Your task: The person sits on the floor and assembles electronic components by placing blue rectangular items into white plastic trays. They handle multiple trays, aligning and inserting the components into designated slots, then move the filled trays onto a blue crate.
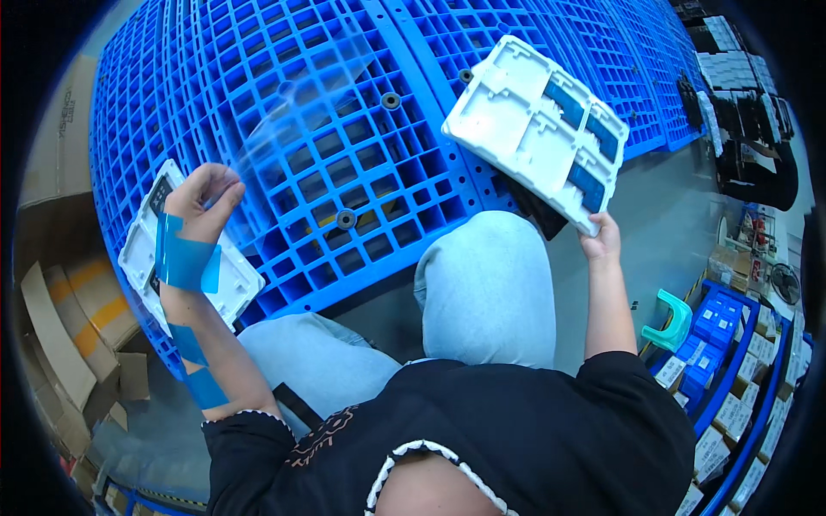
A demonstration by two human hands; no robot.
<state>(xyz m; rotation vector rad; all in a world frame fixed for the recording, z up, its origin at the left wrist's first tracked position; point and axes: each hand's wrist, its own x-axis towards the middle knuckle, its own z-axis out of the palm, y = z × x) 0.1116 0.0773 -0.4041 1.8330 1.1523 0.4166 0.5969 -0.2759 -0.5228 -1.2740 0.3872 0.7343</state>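
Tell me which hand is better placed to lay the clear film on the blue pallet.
Left, probably. The left hand already pinches the clear film above the blue pallet. The right hand is busy holding the white tray.

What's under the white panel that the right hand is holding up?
Beneath the white panel held by the right hand shows a dark flat piece; most of it is covered.

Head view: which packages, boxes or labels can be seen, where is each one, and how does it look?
Flattened cardboard boxes: left edge, on the floor; brown, stacked.
Small boxes: lower right, in blue bins; white labels on top.
White moulded tray: held by the right hand; rectangular, blue patches.
Second white tray: under the left hand, on the blue pallet.
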